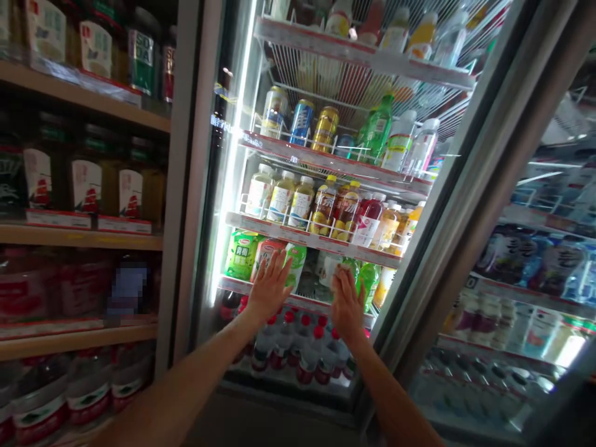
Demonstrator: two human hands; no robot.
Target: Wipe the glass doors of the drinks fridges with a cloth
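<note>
My left hand (270,280) reaches into the lit drinks cooler with fingers stretched and apart. It overlaps a pink-labelled bottle (264,253) and a green-labelled bottle (296,261) on a low shelf; whether it touches them I cannot tell. To the right, my right hand (347,301) has its fingers bent and close together beside a pale, whitish container (328,269). Its grip is partly hidden. Green bottles (370,282) stand just behind and right of that hand. A larger green-labelled pack (241,254) stands at the left end of this shelf.
Above are shelves of juice bottles (300,202) and cans (302,122) behind wire rails. Red-capped bottles (305,347) fill the bottom. A wooden shelf unit (79,236) with bottles borders the left. A slanting metal frame (447,230) rises on the right, with another stocked cooler beyond.
</note>
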